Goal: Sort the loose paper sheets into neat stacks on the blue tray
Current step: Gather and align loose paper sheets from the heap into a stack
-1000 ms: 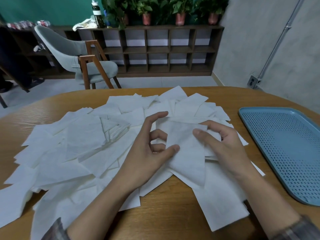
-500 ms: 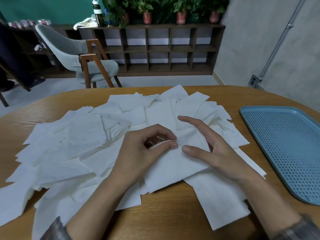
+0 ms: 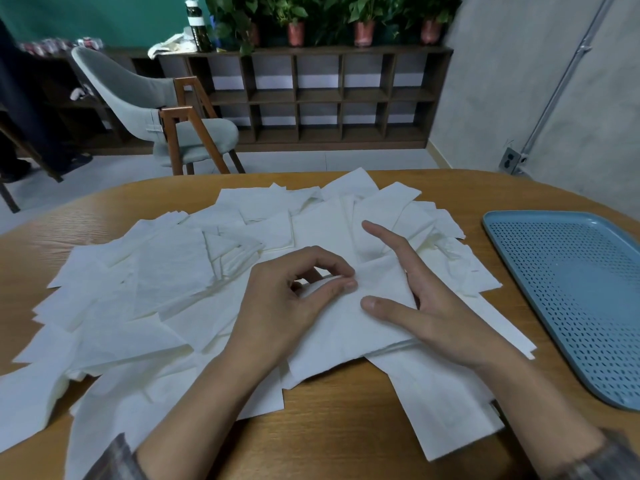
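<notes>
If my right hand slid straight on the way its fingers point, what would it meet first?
Probably more paper sheets: the right hand lies flat among them, and they cover the table ahead.

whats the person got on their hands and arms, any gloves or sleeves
No gloves, rings or watch show: the left hand and right hand are bare, as are the forearms. A left sleeve and right sleeve show only at the bottom edge, grey fabric with a faint check.
</notes>
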`<state>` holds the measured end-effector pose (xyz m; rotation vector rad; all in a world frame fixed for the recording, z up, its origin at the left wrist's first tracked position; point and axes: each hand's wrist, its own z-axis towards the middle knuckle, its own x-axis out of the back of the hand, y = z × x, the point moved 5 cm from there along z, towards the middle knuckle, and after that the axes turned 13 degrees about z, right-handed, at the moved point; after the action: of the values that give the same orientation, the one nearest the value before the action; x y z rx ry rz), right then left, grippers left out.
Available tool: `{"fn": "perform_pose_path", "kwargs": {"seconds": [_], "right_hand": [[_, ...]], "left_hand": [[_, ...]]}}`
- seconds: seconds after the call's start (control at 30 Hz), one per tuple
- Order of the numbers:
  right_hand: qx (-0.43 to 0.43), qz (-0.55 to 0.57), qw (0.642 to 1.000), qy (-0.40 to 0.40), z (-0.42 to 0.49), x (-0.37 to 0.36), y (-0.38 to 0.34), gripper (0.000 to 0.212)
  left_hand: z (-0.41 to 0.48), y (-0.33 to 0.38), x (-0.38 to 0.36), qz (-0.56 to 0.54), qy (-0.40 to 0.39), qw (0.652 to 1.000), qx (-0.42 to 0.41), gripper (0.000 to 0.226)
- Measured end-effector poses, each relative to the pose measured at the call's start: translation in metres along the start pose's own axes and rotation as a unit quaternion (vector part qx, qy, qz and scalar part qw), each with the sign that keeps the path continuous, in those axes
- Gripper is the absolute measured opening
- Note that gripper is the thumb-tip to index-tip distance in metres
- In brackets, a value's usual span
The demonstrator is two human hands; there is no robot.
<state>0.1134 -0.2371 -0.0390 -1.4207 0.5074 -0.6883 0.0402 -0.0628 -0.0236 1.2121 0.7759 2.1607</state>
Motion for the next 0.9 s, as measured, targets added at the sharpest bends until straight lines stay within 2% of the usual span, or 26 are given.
{"fn": "perform_pose_path", "kwargs": {"seconds": [0.13, 0.27, 0.37, 0.47, 0.57, 0.67, 0.77, 0.83, 0.9], "right_hand": [[0.007, -0.012, 1.0, 0.004, -0.001, -0.002, -0.002, 0.073], [0.023, -0.011, 1.0, 0.013, 0.0, -0.003, -0.002, 0.069], [0.048, 0.03, 0.997, 0.044, 0.001, 0.003, -0.006, 0.073], [0.074, 0.075, 0.992, 0.064, 0.002, 0.014, -0.008, 0.079], [0.074, 0.123, 0.987, 0.072, 0.003, 0.019, -0.006, 0.082], [0.063, 0.105, 0.988, 0.096, 0.004, 0.021, -0.006, 0.079], [0.039, 0.104, 0.988, 0.104, 0.005, 0.022, -0.004, 0.079], [0.015, 0.131, 0.988, 0.082, 0.004, 0.024, -0.002, 0.075], [-0.001, 0.176, 0.984, 0.039, 0.001, 0.023, -0.003, 0.059]], "left_hand": [[-0.001, 0.001, -0.002, 0.017, 0.016, 0.999, -0.026, 0.009], [-0.002, 0.003, 0.001, 0.104, 0.08, 0.988, -0.081, 0.018], [0.0, -0.003, 0.009, 0.105, 0.109, 0.988, -0.027, 0.025], [0.003, -0.006, 0.006, -0.017, 0.02, 0.995, 0.091, 0.028], [0.002, -0.005, -0.002, -0.11, -0.069, 0.983, 0.131, 0.034], [0.002, -0.001, -0.003, -0.117, -0.069, 0.983, 0.12, 0.024], [0.0, -0.003, -0.003, -0.104, -0.059, 0.987, 0.111, 0.027], [0.001, -0.007, -0.002, -0.092, -0.058, 0.988, 0.108, 0.026], [0.002, -0.013, -0.002, -0.084, -0.056, 0.989, 0.112, 0.025]]}}
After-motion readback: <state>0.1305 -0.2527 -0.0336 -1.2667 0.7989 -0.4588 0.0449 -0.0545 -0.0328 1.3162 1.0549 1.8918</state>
